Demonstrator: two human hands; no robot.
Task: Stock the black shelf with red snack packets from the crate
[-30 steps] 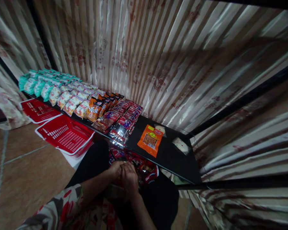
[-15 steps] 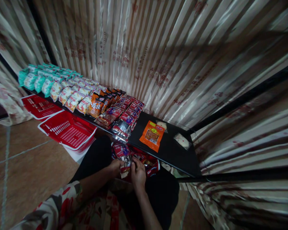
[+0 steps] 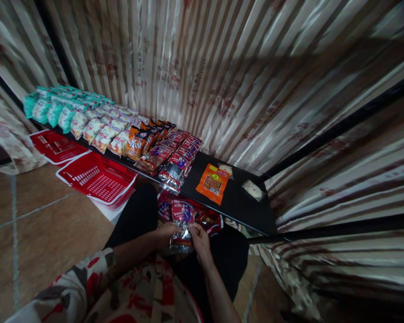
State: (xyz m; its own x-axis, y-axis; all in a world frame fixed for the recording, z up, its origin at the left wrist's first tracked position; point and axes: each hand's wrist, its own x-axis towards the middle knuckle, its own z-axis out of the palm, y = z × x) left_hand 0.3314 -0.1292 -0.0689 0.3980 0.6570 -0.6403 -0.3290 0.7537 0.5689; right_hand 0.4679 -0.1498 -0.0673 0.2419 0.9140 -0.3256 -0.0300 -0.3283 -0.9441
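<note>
Between my two hands is a red and purple snack packet (image 3: 182, 215) with a clear lower part, held above my lap. My left hand (image 3: 167, 232) grips its left edge, and my right hand (image 3: 198, 235) pinches the right edge. Behind and below it, more red packets (image 3: 208, 220) lie in a container at the shelf's front, partly hidden. On the black shelf (image 3: 245, 211), two rows of similar red packets (image 3: 180, 161) overlap one another. To their right, an orange packet (image 3: 213, 183) lies flat.
Orange-black bags (image 3: 134, 144), white bags (image 3: 103, 137) and teal bags (image 3: 66, 117) line the shelf leftward. Two pale wrapped items (image 3: 253, 190) lie at its right. Red baskets (image 3: 99, 175) stand on the tiled floor at left. Striped curtains (image 3: 205, 80) hang behind; black poles (image 3: 343, 121) cross at right.
The packet in my hands has been straightened, and its printed front now faces up. My right hand has shifted slightly right. The view has moved a little.
</note>
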